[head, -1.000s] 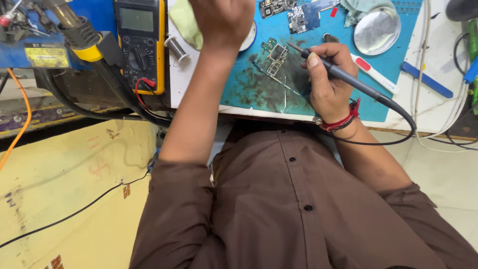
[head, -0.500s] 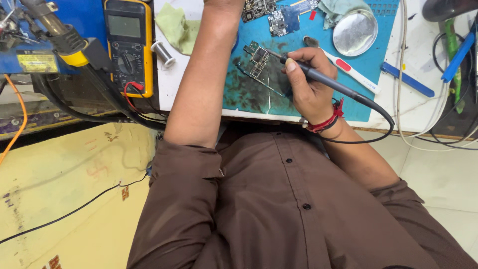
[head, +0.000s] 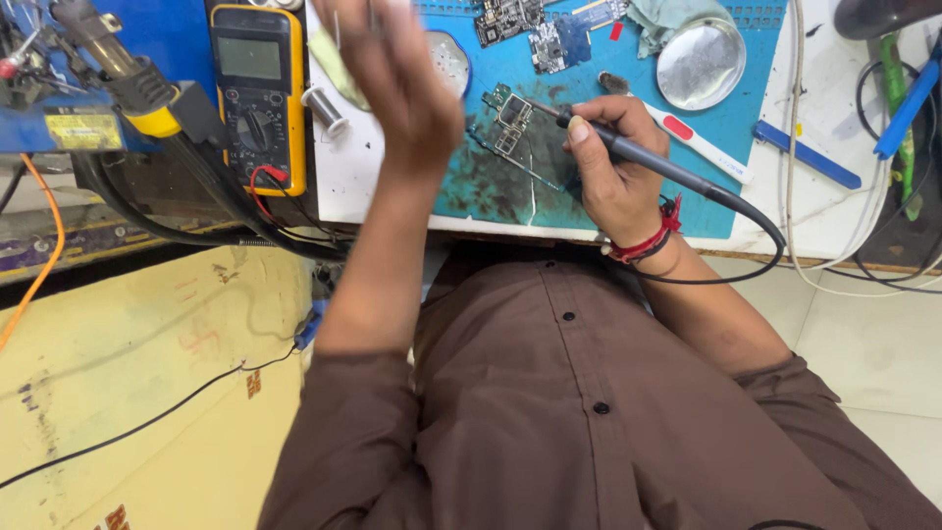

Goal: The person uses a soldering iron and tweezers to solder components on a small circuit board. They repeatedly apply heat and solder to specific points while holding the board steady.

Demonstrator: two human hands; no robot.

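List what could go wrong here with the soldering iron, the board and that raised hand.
1. The soldering iron tip sits on the small circuit board, which nothing pins down; it may slide.
2. The left hand is raised and blurred, so it may knock the solder spool.
3. The iron's cable loops near the wrist and could snag.

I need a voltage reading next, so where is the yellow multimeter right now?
In the head view the yellow multimeter lies at the upper left, just off the white bench top's left edge, left of the solder spool and the raised left hand.
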